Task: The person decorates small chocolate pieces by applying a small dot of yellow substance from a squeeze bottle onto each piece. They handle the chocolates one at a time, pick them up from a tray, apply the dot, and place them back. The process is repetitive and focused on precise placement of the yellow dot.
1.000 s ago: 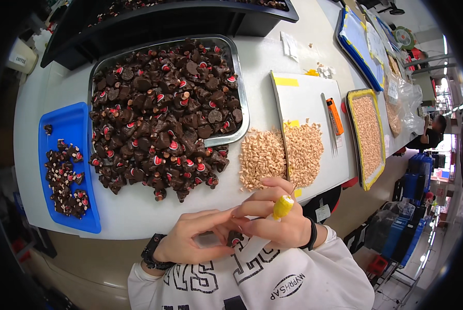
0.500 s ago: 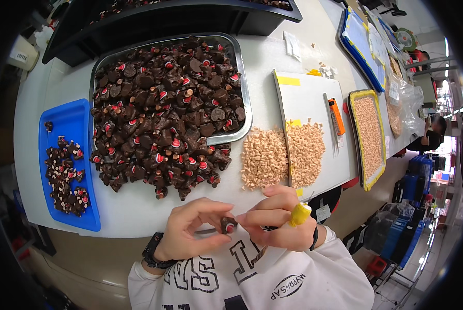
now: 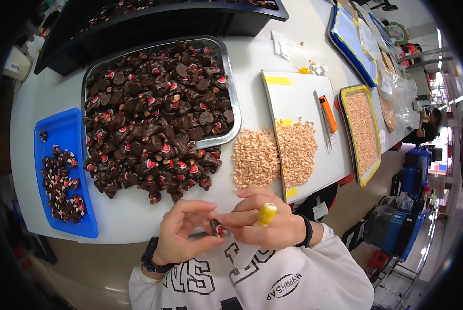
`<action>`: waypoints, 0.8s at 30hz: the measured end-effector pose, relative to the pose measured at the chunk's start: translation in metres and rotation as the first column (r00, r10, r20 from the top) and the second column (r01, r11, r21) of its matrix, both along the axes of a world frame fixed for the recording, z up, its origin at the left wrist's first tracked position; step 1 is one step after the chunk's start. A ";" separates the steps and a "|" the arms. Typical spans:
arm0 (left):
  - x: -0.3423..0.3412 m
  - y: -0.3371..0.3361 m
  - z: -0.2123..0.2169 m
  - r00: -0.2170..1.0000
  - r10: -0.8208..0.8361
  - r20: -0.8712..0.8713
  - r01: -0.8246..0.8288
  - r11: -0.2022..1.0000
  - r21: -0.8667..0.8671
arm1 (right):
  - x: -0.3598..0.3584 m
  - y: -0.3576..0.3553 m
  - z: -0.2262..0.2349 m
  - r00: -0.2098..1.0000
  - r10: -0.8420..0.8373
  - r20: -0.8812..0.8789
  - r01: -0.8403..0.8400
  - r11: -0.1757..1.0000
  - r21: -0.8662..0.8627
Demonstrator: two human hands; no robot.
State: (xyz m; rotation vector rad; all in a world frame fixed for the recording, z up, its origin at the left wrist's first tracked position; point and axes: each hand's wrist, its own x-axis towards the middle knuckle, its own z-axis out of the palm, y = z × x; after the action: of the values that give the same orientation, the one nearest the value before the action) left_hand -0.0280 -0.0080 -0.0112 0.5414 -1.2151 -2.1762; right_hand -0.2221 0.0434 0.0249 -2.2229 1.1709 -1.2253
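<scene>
Between the thumb and fingertips of my left hand (image 3: 179,235) is a small dark brown figurine piece (image 3: 217,228) with a red-and-white patch. My right hand (image 3: 275,228) is closed beside it, its fingertips at the piece's top. Out of its grip sticks a yellow-wrapped tool (image 3: 267,213) with a pale end; its working tip is hidden by my fingers. Just beyond my hands lies a large heap of similar brown pieces (image 3: 149,150), spilling over the near side of a metal tray (image 3: 234,111). Small pale beige parts (image 3: 254,160) are piled to its right.
A blue tray (image 3: 89,206) with pieces bearing beige bits stands at the left. A black bin (image 3: 211,23) is at the back. On the right are a white board (image 3: 296,98), an orange-and-black box cutter (image 3: 328,114) and a yellow-rimmed tray (image 3: 378,165) of beige parts. Another person (image 3: 427,129) is far right.
Both hands have shifted slightly left with the brown piece, which is now tilted differently. My right hand has turned, so the yellow tool stands more upright. The view has shifted a little.
</scene>
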 end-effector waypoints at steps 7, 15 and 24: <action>-0.002 -0.001 -0.004 0.995 0.076 -0.065 -0.082 0.992 -0.098 | -0.021 0.018 0.007 1.000 -0.021 0.013 0.020 1.000 0.010; -0.004 0.001 -0.001 0.994 0.082 -0.073 -0.088 0.993 -0.083 | -0.099 0.073 -0.004 0.658 -0.703 -0.269 0.721 0.692 -0.043; -0.003 0.001 -0.003 0.998 0.059 -0.036 -0.062 0.993 -0.098 | -0.088 0.079 -0.011 0.674 -0.692 -0.258 0.730 0.678 0.089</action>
State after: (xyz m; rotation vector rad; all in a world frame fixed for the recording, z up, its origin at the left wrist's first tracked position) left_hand -0.0314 -0.0073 -0.0137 0.4925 -1.2652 -2.0549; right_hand -0.3096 0.1219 0.0140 -1.8011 2.2943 -1.0620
